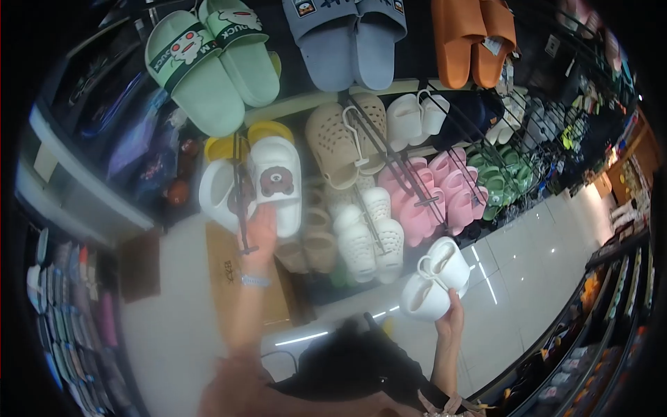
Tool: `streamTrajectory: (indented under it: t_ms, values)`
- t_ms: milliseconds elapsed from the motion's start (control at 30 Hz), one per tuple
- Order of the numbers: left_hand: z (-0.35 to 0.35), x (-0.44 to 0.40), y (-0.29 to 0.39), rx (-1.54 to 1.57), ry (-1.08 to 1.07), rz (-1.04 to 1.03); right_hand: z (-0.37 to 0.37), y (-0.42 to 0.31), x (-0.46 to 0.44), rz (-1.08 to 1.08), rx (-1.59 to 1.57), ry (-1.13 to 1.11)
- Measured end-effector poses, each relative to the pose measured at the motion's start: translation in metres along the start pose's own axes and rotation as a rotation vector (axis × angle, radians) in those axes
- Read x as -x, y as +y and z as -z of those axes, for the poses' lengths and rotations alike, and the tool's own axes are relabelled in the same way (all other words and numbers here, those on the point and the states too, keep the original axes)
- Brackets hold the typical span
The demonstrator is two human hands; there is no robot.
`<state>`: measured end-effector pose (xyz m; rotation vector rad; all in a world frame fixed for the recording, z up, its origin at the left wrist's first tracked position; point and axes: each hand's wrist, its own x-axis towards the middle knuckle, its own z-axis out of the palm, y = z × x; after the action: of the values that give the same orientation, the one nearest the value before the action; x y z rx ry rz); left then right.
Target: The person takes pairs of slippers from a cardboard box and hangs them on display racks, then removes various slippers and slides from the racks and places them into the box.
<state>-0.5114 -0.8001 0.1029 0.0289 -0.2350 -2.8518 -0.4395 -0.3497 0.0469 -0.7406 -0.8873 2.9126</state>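
Note:
In my right hand (451,316) is a pair of white slippers (425,300) on a white plastic hanger, held out over the floor. My fingers close on the lower edge of the pair. My left hand (260,231) is raised to the display rack, its fingers stretched up against a hanging pair of white slides (278,182) with a brown bear on the strap. A dark metal hook (242,201) passes in front of that pair. Yellow footwear (269,130) shows partly behind the slides.
Beige clogs (344,149), white clogs (368,240), pink slippers (420,198) and green ones (501,177) hang on protruding hooks. Green slides (201,76), grey slides (347,48) and orange slides (475,38) hang above. A cardboard box (240,292) stands below; stocked shelves (590,340) line the right.

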Motion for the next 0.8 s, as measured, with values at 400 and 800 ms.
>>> streamTrajectory:
  t_ms: [400, 800]
  values:
    - [-0.029, 0.091, -0.003, -0.060, 0.048, 0.020, 0.021, 0.032, 0.051, 0.045, -0.014, 0.029]
    - [-0.019, 0.228, -0.038, -0.212, -0.053, 0.093, 0.078, 0.016, 0.113, -0.037, 0.161, 0.014]
